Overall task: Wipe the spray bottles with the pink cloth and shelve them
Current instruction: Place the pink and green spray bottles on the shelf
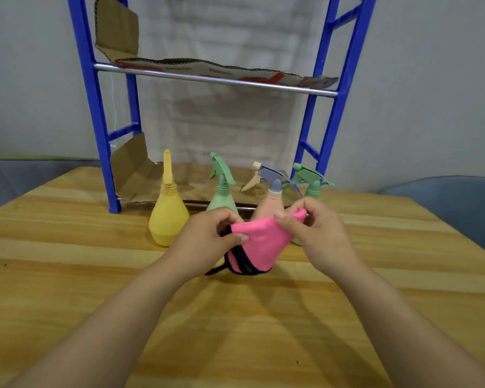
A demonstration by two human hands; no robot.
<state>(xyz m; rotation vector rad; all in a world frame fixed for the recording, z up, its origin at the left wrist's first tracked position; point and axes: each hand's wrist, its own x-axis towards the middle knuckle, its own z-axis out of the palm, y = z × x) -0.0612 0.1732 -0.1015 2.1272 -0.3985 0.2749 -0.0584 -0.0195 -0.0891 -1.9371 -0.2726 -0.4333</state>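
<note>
Far left on the wooden table (67,275), a yellow bottle (167,219), standing up. Next, a green spray bottle (221,191), partly behind the left hand (207,239). Left fingers curled, pinching the pink cloth (261,247). Cloth held up between both hands, just above the table. Right hand (317,231) pinching the cloth's top corner. Behind, a peach spray bottle (272,197) and another green one (312,180), before the blue shelf (333,113).

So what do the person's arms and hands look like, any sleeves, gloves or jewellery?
Both forearms are bare all the way to the frame's bottom edge, with no sleeves in view. The left hand and right hand wear no gloves, and no rings, watch or bracelets show.
</note>
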